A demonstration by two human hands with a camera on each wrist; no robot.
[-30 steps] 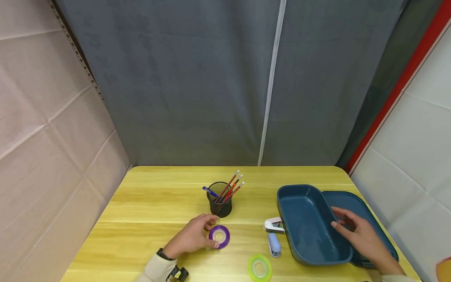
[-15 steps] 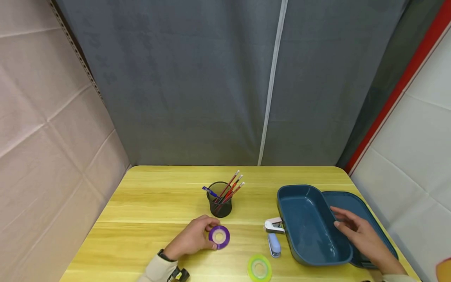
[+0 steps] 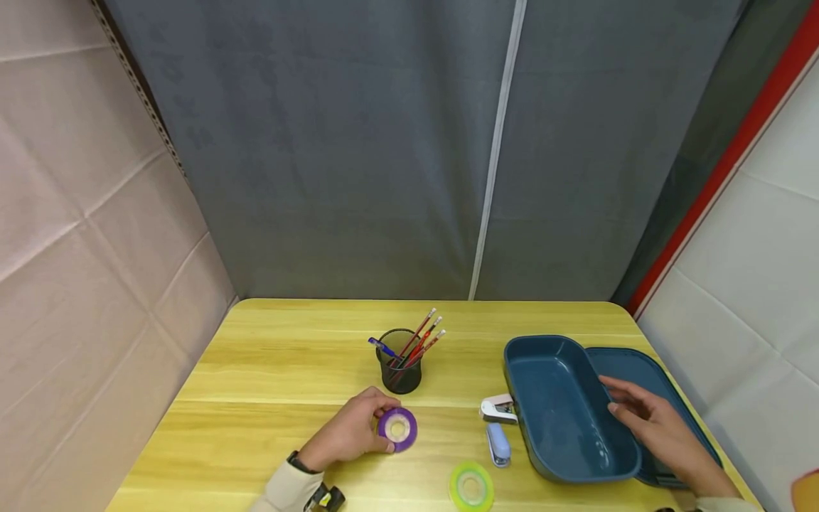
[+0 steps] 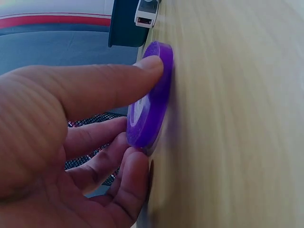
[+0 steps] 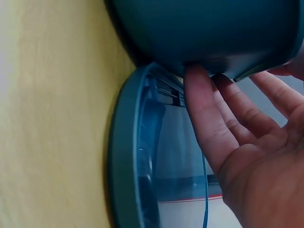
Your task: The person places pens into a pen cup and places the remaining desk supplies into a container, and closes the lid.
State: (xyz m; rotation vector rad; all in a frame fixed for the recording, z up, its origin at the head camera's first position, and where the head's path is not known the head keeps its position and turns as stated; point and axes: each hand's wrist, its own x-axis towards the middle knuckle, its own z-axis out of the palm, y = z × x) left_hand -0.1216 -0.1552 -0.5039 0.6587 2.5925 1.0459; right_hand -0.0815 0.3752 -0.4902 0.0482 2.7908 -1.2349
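My left hand (image 3: 352,427) pinches a roll of purple tape (image 3: 407,442) at its edge. In the left wrist view the thumb lies on the upper part of the purple roll (image 4: 156,107), the fingers at its lower edge, close to the tabletop. At the right, my right hand (image 3: 659,427) rests against the outer side of a dark blue box (image 3: 569,419). Seen from the right wrist, its extended fingers touch the wall of the box (image 5: 209,33). A roll of green tape (image 3: 455,487) lies at the front; a blue stapler (image 3: 498,444) and a white one (image 3: 497,409) lie left of the box.
A black mesh pen cup (image 3: 402,380) with several pencils and a blue pen stands behind my left hand. The dark blue lid (image 3: 640,370) lies partly under the box, on its right. A grey curtain (image 3: 358,156) hangs behind the wooden table (image 3: 275,355).
The left hand and the purple tape have hardly moved. My right hand has drawn back very slightly to the right along the box's side.
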